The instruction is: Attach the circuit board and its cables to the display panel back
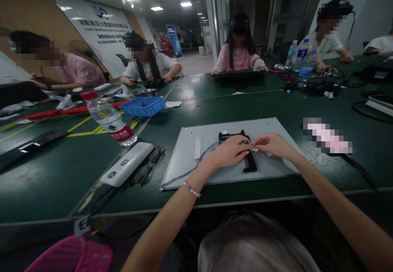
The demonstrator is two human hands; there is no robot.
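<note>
1. A black bracket lies on the middle of a white panel, near the table's near edge. It looks dull and rigid, with a bar across each end; the hands hide much of its middle.
2. The left hand lies over the bracket, fingers close together and bent; whether it grips, I cannot tell. A beaded bracelet circles that wrist.
3. The right hand pinches a small white piece between thumb and fingertips, beside the left fingertips.
4. The panel is flat, smooth and thin-edged, with small dark holes near its far corners. A thin grey cable curves across its left part, beside a pale strip.
5. Left of the panel sit glasses and a glossy white power bank with rounded ends.
6. Farther from the near edge stand a clear plastic bottle, red-capped, and a ribbed blue tray.
7. The table has a smooth green top.
</note>
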